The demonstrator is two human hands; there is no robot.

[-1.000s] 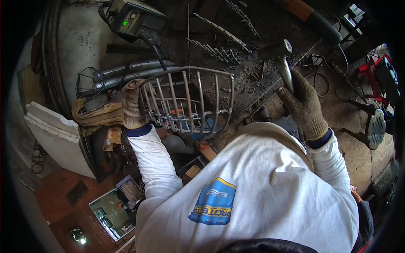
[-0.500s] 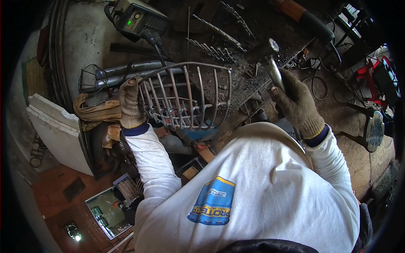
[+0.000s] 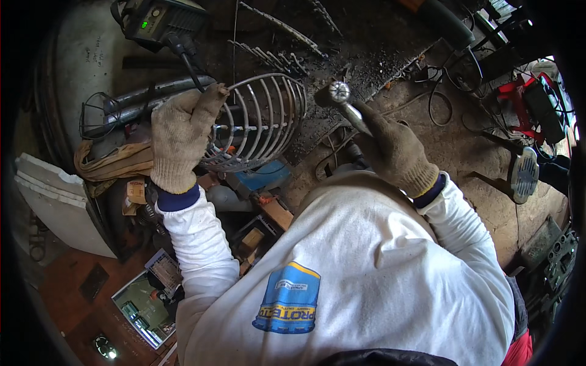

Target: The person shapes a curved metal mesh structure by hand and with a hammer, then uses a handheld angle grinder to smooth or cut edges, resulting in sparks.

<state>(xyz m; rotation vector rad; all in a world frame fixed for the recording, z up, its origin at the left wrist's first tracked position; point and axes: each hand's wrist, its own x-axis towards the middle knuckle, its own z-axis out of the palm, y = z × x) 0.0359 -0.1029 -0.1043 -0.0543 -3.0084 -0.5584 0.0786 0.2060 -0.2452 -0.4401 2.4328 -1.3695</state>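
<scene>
A rounded basket-like frame of bent metal rods (image 3: 261,119) hangs in front of me, tilted on its side. My left hand (image 3: 182,137), in a knitted work glove, is closed on its left edge with the thumb along the top. In my right hand (image 3: 397,149), gloved alike, is a hammer (image 3: 357,116) with a shiny metal shaft. Its round, bright face (image 3: 339,91) points up toward me, just right of the frame and apart from it. The lower end of the hammer's handle is hidden by my hand.
A welding machine (image 3: 168,24) with a cable stands at the upper left. Twisted metal rods (image 3: 284,29) lie on the dark work surface beyond the frame. Metal pipes (image 3: 143,100) and a tan strap (image 3: 116,160) are left; a footrest-like metal plate (image 3: 525,175) is right.
The rod frame has been turned, its rods now curving another way, and my left hand's grip has rolled with it. My right hand has brought the hammer left and lower, nearer the frame.
</scene>
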